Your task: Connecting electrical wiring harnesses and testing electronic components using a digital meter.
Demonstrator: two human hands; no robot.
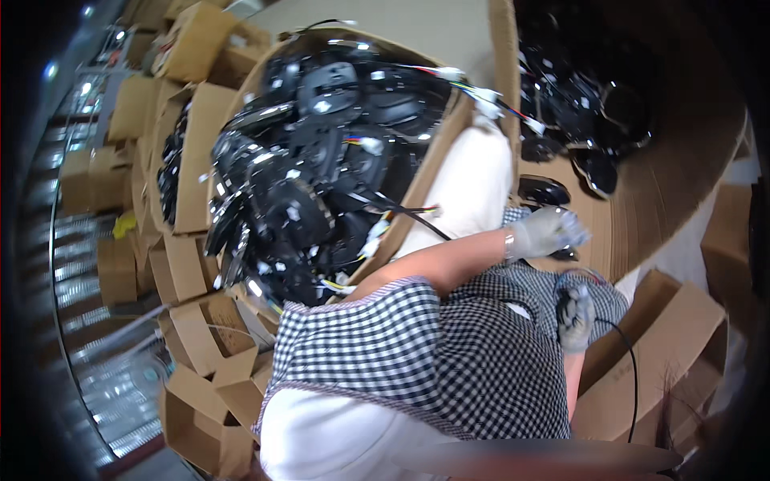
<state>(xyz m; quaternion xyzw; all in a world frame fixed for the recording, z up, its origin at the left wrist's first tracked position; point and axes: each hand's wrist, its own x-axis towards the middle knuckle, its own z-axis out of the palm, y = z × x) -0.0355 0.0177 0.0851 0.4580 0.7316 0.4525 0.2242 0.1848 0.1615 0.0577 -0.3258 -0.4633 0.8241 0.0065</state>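
My left hand [541, 232], in a pale glove, reaches across in front of the checked apron. Its fingers are blurred, so their grip cannot be made out. Close to it, black glossy plastic parts [544, 190] lie in a cardboard box [682, 192]. Nearer my body, my right hand [576, 317], also gloved, is closed round a black plastic part [562, 309]. A thin black cable [636, 369] hangs from beside that hand, and coloured wires [584, 275] show just above it.
A large carton on the left holds a heap of black glossy housings [297, 212] with wire connectors [486, 100] hanging over its edge. White padding [473, 180] lies between the boxes. Open cartons [200, 333] stand at far left, another carton [658, 353] at lower right.
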